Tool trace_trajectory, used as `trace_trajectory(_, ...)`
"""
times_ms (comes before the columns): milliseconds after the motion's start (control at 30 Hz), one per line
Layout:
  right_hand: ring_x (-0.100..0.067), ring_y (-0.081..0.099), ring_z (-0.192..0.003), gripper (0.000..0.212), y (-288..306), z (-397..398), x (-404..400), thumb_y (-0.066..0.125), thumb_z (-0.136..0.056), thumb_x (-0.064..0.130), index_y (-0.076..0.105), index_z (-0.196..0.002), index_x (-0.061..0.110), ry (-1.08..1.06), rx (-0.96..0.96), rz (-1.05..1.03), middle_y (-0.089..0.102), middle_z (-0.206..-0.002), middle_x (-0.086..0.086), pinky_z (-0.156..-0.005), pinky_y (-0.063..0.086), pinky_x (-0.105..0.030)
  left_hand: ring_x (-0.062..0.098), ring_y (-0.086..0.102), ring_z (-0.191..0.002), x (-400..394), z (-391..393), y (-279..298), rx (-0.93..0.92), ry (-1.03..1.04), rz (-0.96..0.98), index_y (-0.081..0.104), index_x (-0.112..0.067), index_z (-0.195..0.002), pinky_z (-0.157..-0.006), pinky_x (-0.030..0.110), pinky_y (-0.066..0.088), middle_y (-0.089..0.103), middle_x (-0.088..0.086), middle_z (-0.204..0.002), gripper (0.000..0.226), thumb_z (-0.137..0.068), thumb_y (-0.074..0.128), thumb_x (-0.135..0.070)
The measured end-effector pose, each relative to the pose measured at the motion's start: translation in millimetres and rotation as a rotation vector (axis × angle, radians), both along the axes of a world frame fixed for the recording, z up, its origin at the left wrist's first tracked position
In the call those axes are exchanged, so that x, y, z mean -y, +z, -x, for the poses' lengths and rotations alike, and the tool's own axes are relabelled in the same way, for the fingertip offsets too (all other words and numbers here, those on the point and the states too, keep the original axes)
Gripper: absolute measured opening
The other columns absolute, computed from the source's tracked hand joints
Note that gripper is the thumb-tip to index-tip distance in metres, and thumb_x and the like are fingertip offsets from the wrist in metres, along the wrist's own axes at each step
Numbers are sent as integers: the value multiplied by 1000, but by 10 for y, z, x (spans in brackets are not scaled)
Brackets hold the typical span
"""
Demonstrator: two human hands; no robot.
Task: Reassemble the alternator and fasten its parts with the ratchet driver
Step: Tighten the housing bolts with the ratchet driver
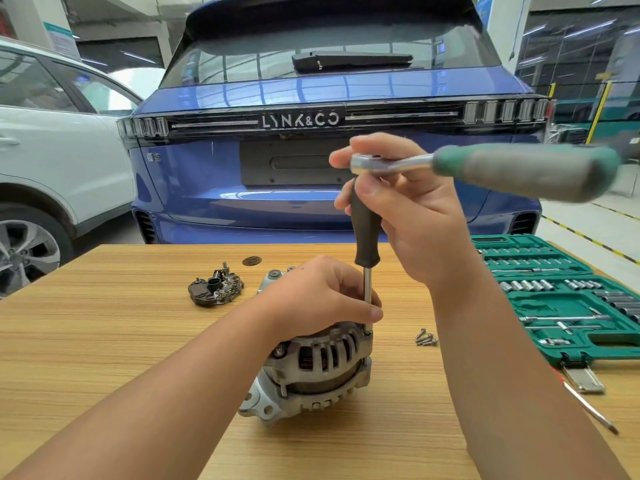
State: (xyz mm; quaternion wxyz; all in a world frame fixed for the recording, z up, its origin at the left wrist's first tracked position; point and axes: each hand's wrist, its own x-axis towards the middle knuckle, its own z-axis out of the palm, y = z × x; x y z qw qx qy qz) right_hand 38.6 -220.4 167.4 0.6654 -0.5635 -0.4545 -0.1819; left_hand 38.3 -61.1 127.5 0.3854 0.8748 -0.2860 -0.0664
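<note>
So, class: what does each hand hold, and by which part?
Right hand: black-handled driver, gripped at its top beneath the ratchet head. Left hand: grey metal alternator, pressed from above, thumb beside the driver's shaft.

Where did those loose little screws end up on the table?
In the head view, the loose screws lie in a small pile on the wooden table, right of the alternator and left of the green socket case.

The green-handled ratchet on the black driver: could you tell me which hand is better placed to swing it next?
Probably the right hand: it already holds the black driver handle under the ratchet head, while the left hand steadies the silver alternator.
</note>
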Motion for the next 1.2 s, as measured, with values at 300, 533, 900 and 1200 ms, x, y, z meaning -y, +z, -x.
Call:
trace_trajectory(300,-23,58,-77,51,35,-4,13,64,-86,55,61,-128,27,435,-341,-41,64,-98,-7,-71,50,-35,-2,69,-78,4,8,0,11,17,-19,76,-47,-79,-73,25,48,75,-18,-83,13,-86,79,-36)
trace_trajectory(533,-18,55,-67,41,62,61,-93,68,-90,31,52,-124,16,127,-431,-244,60,-81,-4,-59,47,-25,-1,70,-76,6,5,-4,10,24,-18,76,-41,-77,-77,28,53,76,-16,-82,12,-87,80,-35)
trace_trajectory(900,-13,54,-61,24,145,188,-135,64,-91,27,57,-111,15,64,-575,-198,72,-82,-5,-61,42,-26,-7,67,-78,-4,11,-2,36,27,-64,74,-45,-78,-70,22,45,73,-23,-82,12,-87,78,-39)
trace_trajectory(1200,-11,60,-68,43,202,132,-13,56,-81,35,61,-114,7,355,-821,-184,71,-95,0,-69,33,-28,-4,68,-80,-9,-6,-12,33,16,-44,75,-44,-80,-72,24,47,74,-21,-85,10,-86,79,-37)
